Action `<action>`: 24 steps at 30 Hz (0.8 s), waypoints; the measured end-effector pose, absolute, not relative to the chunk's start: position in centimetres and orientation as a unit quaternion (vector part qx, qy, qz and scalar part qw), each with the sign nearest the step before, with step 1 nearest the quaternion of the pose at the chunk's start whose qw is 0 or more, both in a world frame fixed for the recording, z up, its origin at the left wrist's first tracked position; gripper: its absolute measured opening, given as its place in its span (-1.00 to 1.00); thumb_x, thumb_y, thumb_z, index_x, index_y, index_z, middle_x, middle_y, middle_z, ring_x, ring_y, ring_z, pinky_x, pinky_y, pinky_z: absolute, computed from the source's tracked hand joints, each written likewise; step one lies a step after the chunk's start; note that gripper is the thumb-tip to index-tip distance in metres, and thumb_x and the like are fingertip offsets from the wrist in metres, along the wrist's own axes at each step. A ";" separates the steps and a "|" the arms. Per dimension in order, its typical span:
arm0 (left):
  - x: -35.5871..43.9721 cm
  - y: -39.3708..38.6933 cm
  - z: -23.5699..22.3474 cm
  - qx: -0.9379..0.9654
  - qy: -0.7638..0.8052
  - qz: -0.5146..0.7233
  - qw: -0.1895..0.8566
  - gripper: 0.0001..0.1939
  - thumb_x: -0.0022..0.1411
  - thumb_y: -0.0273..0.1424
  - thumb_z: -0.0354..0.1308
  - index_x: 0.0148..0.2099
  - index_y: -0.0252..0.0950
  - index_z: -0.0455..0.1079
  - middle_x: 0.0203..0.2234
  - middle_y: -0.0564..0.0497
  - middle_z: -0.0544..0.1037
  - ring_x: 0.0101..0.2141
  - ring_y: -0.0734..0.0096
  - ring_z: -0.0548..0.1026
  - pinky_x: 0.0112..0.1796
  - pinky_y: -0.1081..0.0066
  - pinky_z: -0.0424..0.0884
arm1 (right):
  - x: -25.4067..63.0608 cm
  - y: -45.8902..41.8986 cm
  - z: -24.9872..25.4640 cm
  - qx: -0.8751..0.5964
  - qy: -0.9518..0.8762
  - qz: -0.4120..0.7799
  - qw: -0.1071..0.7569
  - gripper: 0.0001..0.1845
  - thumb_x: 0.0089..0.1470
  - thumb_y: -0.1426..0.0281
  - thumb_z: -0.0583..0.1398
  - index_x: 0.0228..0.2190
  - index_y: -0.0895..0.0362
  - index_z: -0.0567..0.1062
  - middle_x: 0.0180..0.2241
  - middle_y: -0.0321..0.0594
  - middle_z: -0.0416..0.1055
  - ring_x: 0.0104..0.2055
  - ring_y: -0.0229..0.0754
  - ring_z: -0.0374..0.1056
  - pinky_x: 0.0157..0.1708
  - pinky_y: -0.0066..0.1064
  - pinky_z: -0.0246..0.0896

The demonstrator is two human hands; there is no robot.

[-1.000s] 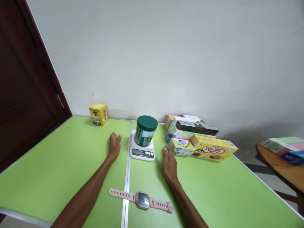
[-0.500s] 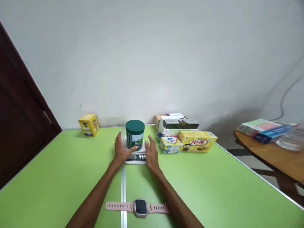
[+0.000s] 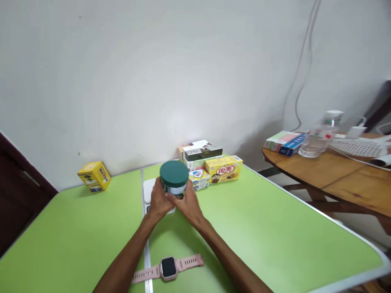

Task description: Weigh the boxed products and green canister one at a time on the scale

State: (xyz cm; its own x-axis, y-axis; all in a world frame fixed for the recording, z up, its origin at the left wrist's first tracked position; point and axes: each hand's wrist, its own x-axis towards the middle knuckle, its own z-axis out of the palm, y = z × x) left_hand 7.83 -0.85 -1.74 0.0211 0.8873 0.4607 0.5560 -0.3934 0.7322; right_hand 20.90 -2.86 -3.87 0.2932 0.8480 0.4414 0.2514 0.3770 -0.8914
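Observation:
A green jar [image 3: 174, 173] with a dark green lid is gripped between my two hands, above and a little right of a white kitchen scale [image 3: 148, 190]. My left hand [image 3: 159, 200] wraps its left side, and my right hand [image 3: 187, 202] wraps its right side. The thumbs come close together at the front. Much of the jar's label and part of the scale are hidden by the hands. Near the front of the green table [image 3: 100, 240] lies a smartwatch [image 3: 168, 268] with a pink strap, stretched out flat between my forearms.
At the back right are a yellow snack box [image 3: 224, 169], a small soap box [image 3: 199, 179] and a stack with a black box [image 3: 203, 152]. A yellow box [image 3: 95, 176] sits back left. Beyond the table's right edge, a wooden table [image 3: 345, 175] carries boxes and a clear bottle [image 3: 320, 134].
My hands have closed round the jar and lifted it off the scale, slightly to the right. The view has turned to the right, showing more of the wooden table.

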 end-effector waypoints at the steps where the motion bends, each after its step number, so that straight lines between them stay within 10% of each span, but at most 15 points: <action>1: 9.5 -1.3 -2.0 0.703 0.505 0.462 0.194 -0.21 -0.16 -0.22 0.52 0.11 -0.18 0.27 -0.06 -0.14 0.60 -0.06 -0.02 0.60 -0.05 0.06 0.55 | 22.6 -3.8 -3.9 -0.516 -0.537 0.235 0.625 -0.06 -0.11 0.01 0.41 0.23 0.11 0.33 0.09 0.04 0.48 0.12 0.17 0.42 0.08 -0.02 0.39; 11: 26.7 -2.2 -6.2 0.759 0.375 0.428 0.318 -0.17 -0.09 -0.39 0.42 0.22 -0.25 0.20 0.10 -0.31 0.52 0.13 -0.18 0.52 0.19 -0.07 0.45 | 38.8 -8.9 -5.7 -0.688 -0.458 0.131 0.548 -0.18 -0.21 -0.13 0.37 -0.03 0.08 0.39 -0.07 0.02 0.54 -0.07 0.15 0.49 -0.08 -0.07 0.40; 24: 29.8 -0.5 -6.3 0.763 0.389 0.359 0.371 -0.08 -0.05 -0.45 0.42 0.33 -0.31 0.13 0.25 -0.34 0.38 0.28 -0.18 0.37 0.28 -0.05 0.33 | 42.6 -5.9 -7.2 -0.687 -0.473 0.091 0.544 0.00 -0.10 -0.24 0.28 0.16 0.18 0.34 0.09 0.14 0.45 0.07 0.19 0.40 0.04 -0.01 0.32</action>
